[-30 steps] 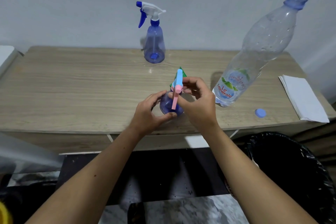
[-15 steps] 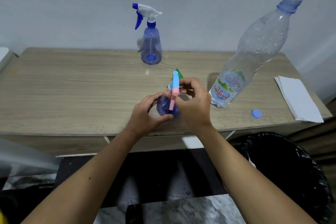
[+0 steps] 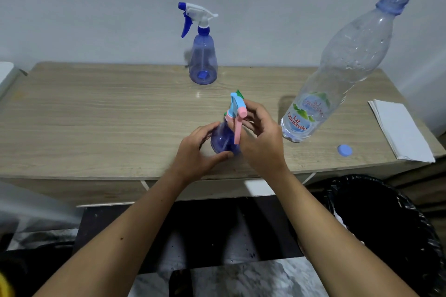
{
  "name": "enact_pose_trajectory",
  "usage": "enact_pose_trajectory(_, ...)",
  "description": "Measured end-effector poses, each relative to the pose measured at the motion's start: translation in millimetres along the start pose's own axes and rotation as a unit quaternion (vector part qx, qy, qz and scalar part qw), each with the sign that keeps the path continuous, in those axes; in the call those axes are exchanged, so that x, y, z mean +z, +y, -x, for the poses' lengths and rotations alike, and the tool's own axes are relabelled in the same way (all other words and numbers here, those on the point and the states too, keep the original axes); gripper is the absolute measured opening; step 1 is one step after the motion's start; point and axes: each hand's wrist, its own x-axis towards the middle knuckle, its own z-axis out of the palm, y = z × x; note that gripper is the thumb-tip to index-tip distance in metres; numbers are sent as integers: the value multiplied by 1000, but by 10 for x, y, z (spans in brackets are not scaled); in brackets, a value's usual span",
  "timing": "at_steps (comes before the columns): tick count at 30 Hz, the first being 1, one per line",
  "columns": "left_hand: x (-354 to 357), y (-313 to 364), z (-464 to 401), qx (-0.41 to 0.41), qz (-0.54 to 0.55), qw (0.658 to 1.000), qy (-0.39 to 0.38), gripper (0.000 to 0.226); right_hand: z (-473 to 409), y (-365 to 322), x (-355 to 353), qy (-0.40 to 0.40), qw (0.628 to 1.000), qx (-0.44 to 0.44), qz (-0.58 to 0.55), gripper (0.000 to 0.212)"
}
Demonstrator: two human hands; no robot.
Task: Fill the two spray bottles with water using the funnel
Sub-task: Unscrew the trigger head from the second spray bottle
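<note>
A small blue spray bottle [image 3: 223, 138] stands near the table's front edge. My left hand [image 3: 196, 152] grips its body from the left. My right hand [image 3: 259, 138] holds its light-blue and pink spray head [image 3: 237, 112], fingers curled around it at the neck. A bit of a green funnel [image 3: 239, 92] shows behind the spray head, mostly hidden. A second blue spray bottle [image 3: 202, 60] with a white and blue trigger head stands at the back by the wall. A large clear water bottle [image 3: 337, 67] stands uncapped to the right.
The water bottle's blue cap [image 3: 344, 150] lies on the wooden table [image 3: 96, 116] near the front right. A stack of white paper napkins [image 3: 400, 130] sits at the right edge. A bin with a black liner [image 3: 386, 224] stands below to the right.
The pink trigger has turned slightly as my right hand twists the spray head on the small bottle. My left hand keeps its grip on the body.
</note>
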Motion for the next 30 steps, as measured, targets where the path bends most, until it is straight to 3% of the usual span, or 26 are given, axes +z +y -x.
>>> enact_pose_trajectory(9, 9, 28, 10, -4, 13, 1000, 3, 88, -106, -153, 5, 36, 999, -13, -21, 35)
enact_pose_trajectory(15, 18, 55, 26, -7, 20, 1000, 16, 88, -342, -591, -117, 84, 991, -29, -99, 31)
enact_pose_trajectory(22, 4, 151, 78, -44, 39, 998, 0, 90, -561, -1105, -369, 116, 987, -80, -77, 32)
enact_pose_trajectory(30, 20, 195, 109, -53, 16, 998, -6, 87, -393, -542, -550, 141, 990, 3, 11, 34)
